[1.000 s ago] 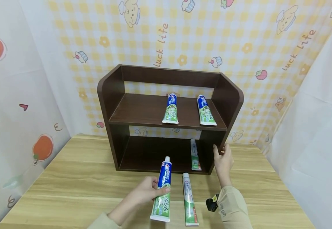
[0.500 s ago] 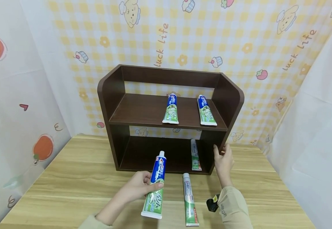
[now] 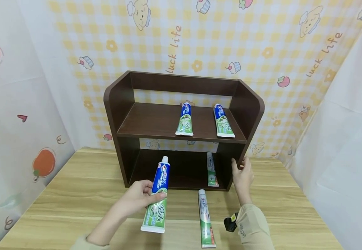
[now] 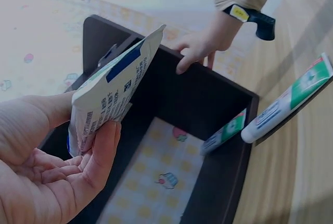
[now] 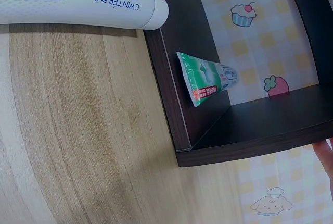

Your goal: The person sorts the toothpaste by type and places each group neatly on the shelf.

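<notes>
My left hand (image 3: 134, 199) grips a blue-and-green toothpaste tube (image 3: 161, 177) between thumb and fingers, its white cap pointing up and away. The tube hangs in front of the lower compartment of a dark brown two-tier shelf (image 3: 149, 119); its printed back (image 4: 117, 94) shows in the left wrist view. My right hand (image 3: 242, 178) holds the front edge of the shelf's right side panel, thumb on the inner side. In the right wrist view only a bit of that hand (image 5: 323, 156) shows. A white-and-green toothpaste tube (image 3: 205, 218) lies on the table in front of the shelf.
On the upper tier lie two blue-and-green tubes (image 3: 184, 119), one near the middle and one at the right. Another white-and-green tube (image 3: 211, 170) lies on the lower tier by the right panel. A black wrist device (image 3: 230, 222) sits at the right sleeve. Patterned cloth (image 3: 156, 52) hangs behind.
My left hand has moved left and slightly toward the shelf, carrying the blue-and-green toothpaste tube. The right hand stays on the side panel.
</notes>
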{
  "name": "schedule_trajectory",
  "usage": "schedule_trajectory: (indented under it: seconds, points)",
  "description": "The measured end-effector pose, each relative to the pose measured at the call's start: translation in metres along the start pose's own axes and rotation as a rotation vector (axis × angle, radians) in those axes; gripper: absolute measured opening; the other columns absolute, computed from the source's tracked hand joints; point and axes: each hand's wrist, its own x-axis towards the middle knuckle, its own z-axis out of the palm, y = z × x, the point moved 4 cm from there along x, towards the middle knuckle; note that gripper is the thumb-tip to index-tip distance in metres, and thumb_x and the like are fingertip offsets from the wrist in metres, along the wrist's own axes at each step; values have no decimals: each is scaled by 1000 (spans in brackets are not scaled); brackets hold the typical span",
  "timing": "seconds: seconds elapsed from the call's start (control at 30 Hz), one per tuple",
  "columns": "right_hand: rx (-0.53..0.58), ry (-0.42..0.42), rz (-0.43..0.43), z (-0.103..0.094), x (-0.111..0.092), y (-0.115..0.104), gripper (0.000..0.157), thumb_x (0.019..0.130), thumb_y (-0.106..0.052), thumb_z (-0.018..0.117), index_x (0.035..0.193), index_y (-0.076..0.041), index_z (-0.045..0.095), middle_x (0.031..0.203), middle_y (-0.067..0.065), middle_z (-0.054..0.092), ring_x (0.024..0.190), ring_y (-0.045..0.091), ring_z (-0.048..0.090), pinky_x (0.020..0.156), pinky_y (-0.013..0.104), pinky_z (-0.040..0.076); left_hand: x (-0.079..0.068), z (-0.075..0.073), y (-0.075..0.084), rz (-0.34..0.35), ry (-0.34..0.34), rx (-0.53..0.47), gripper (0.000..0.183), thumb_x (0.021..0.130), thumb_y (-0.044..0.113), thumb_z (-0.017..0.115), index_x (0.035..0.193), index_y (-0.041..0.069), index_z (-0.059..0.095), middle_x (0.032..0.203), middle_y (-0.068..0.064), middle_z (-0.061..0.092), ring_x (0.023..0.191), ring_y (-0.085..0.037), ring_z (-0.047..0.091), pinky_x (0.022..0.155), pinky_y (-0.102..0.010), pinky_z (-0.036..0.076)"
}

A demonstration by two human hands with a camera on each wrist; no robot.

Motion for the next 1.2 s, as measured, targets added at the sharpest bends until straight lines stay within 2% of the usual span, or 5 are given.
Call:
schedule_trajectory:
  seconds: [0.27,0.53,0.83,1.03,1.2]
  points:
    - [4,8,-3,0,0,1,24,86,-24,60,91,-3,49,96,20,61,82,38,63,79,51,41,-4,-15,7,4,36,51,45,82,30,67,101,-9,54,69,-4,56,63,-12,55,55,-24,51]
    - [10,11,-2,0,0,0,24,86,-23,60,91,-2,50,96,20,61,82,38,63,78,51,41,-9,-30,15,9,54,59,42,84,29,66,101,-8,55,67,0,53,64,-11,54,57,-21,49]
    - [11,0,-5,0,1,-1,24,87,-24,59,92,-3,49,96,20,60,83,38,62,79,50,39,-15,-42,24,-23,71,79,43,84,30,65,102,-6,53,70,-3,54,67,-13,52,59,-22,48]
    - [-4,-7,4,-1,1,0,24,87,-24,59,92,-3,49,96,20,60,83,37,63,78,51,40,-14,-52,30,-23,93,99,44,84,30,65,103,-7,52,70,-2,51,66,-11,50,59,-21,46]
    - [-4,-15,6,-1,1,0,24,87,-24,59,91,-3,49,97,20,61,83,37,63,77,51,41,-9,-62,40,1,110,132,45,85,30,63,105,-9,52,73,-4,58,68,-11,56,61,-21,50]
